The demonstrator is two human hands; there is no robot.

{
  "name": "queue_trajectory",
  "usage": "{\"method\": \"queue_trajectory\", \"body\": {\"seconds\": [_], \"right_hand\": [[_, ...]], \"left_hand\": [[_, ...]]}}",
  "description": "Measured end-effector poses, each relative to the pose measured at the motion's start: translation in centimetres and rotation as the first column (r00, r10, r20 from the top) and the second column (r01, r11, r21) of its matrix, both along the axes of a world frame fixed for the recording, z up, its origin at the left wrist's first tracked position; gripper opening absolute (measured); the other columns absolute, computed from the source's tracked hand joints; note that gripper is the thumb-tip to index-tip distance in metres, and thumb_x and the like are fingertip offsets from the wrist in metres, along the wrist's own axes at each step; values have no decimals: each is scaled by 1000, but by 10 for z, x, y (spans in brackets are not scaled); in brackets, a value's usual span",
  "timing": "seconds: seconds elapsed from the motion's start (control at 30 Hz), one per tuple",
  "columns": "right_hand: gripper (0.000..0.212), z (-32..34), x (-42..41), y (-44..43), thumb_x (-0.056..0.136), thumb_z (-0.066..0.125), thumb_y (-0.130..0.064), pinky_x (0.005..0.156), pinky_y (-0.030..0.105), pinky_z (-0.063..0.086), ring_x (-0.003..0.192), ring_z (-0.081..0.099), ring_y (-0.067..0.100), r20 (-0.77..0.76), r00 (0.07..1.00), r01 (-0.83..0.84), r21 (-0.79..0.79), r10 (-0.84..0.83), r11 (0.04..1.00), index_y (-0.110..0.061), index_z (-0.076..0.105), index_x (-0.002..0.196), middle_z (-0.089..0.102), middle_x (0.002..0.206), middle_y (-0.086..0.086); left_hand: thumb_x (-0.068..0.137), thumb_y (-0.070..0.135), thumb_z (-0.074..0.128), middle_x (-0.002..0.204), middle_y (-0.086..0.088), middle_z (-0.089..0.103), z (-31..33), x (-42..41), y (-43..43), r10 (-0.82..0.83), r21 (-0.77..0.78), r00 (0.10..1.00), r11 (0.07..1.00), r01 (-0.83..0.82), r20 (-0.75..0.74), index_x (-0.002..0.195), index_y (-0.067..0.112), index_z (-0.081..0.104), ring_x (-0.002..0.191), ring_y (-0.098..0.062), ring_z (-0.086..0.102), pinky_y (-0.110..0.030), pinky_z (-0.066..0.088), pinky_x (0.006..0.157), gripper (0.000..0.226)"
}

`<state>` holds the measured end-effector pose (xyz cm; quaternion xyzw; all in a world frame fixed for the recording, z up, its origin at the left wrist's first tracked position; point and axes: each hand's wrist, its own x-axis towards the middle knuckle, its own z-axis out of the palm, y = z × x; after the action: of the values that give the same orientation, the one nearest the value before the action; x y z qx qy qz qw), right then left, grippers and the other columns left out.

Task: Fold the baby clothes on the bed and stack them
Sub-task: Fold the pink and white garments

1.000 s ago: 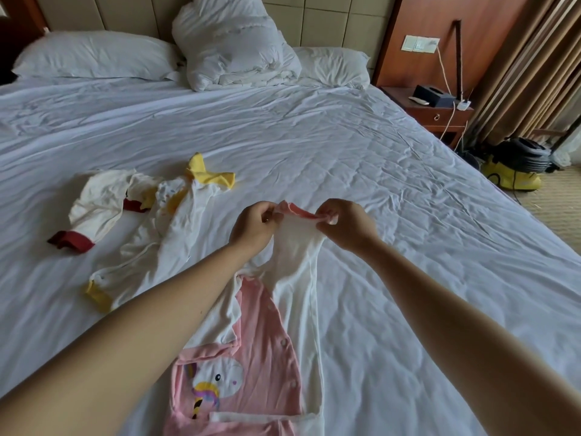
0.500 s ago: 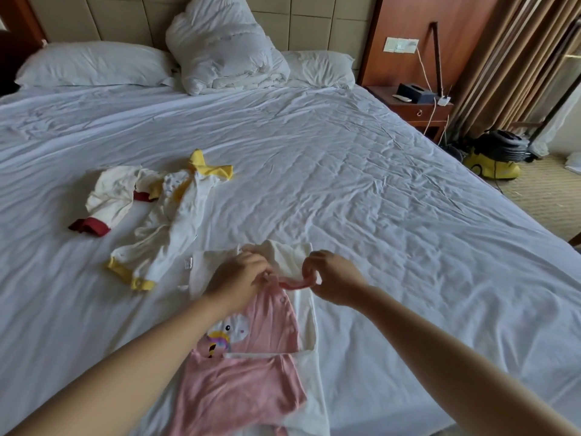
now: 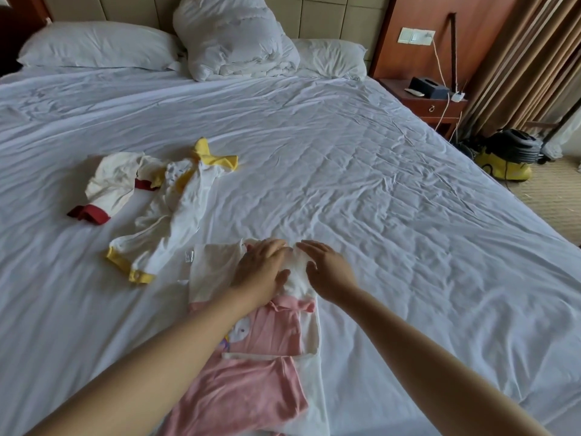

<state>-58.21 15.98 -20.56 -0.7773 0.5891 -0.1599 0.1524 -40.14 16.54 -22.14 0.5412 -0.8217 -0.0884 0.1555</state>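
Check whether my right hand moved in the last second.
Yes. The right hand came nearer and down onto the pink romper, level with the near cuff of the yellow onesie.

The romper (image 3: pixel 251 394) runs off the bottom edge at 6 o'clock, so its lower end is unseen. The left forearm (image 3: pixel 163 354) covers part of its print (image 3: pixel 243 329). The left hand (image 3: pixel 261 269) and right hand (image 3: pixel 327 273) lie flat over its top fold and hide it. The bed (image 3: pixel 377 184) is cut at 9 o'clock, the duvet (image 3: pixel 232 39) at 12. The tag (image 3: pixel 189 256) is too small to read, as are the white bits beside the box (image 3: pixel 429 87) at 2 o'clock.
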Motion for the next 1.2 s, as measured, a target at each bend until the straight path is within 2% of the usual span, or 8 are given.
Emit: {"method": "queue_trajectory", "body": {"seconds": [0.1, 0.2, 0.33, 0.5, 0.63, 0.83, 1.03, 1.2], "right_hand": [[57, -26, 8, -2, 101, 34, -23, 122, 33, 1, 150, 0, 10, -114, 992, -29, 134, 44, 991, -21, 18, 155, 11, 163, -5], [67, -54, 5, 0, 96, 12, -49, 119, 35, -13, 146, -17, 7, -184, 982, -12, 115, 34, 993, -21, 2, 156, -6, 163, -5], [80, -69, 2, -4, 84, -2, -55, 119, 35, -15, 146, -18, 6, -222, 974, -30, 70, 44, 997, -21, -1, 156, -9, 162, -5], [67, -60, 4, -12, 98, 20, -45, 120, 37, -12, 149, -14, 11, -248, 968, -1, 188, 48, 982, -19, -2, 156, -9, 163, -3], [64, -37, 8, -5, 103, 28, -38, 121, 42, -4, 149, -10, 14, -188, 982, 23, 255, 26, 967, -18, -2, 156, -8, 163, -1], [60, -24, 15, 73, 96, 23, -45, 122, 35, 15, 145, 13, -1, 52, 990, -136, 46, 134, 990, -25, 31, 151, 30, 157, -8], [36, -25, 15, 150, 99, 44, -27, 98, 27, 49, 130, 48, 4, 122, 956, -241, -193, 267, 951, -29, 60, 132, 57, 136, -14], [28, -45, 3, 192, 97, 54, -24, 102, 32, 48, 126, 53, 5, 98, 904, -366, -326, 417, 871, -22, 69, 121, 65, 127, -11]], "left_hand": [[91, 53, 10, 164, 4, -6, -18, 1, -7, 9, 85, 973, 996, -29, 231, 156, 20, 9, 150, -17, -9, -40, -7, 120, 74], [75, 58, -10, 158, 4, -19, -34, 1, -8, 32, 81, 960, 995, -56, 278, 155, 19, -6, 148, -14, -18, -41, -10, 121, 88], [75, 58, -11, 162, -6, -15, -44, 0, -12, 27, 113, 947, 991, -67, 319, 155, 13, -7, 149, -18, -16, -39, -10, 121, 91], [99, 54, 21, 162, -5, -16, -32, -1, -24, -29, 257, 941, 964, -62, 336, 155, 13, -7, 149, -18, -18, -40, -11, 121, 75], [103, 48, 25, 164, -1, -6, -15, 4, -13, -38, 265, 977, 964, -20, 211, 156, 16, 4, 150, -14, -11, -39, -6, 122, 66], [86, 60, 5, 163, 5, 9, -8, 46, 63, -91, 148, 994, 986, 81, 63, 155, 22, 18, 150, -7, 1, -26, -5, 121, 80], [88, 58, 13, 160, 13, 12, -9, 87, 140, -106, 112, 994, 988, 107, -20, 153, 26, 26, 144, 4, -2, -11, -7, 113, 73], [96, 48, 35, 158, 11, 24, -24, 106, 192, -177, 35, 984, 983, 178, -23, 149, 24, 38, 146, 2, 10, -22, 21, 117, 59]]}}
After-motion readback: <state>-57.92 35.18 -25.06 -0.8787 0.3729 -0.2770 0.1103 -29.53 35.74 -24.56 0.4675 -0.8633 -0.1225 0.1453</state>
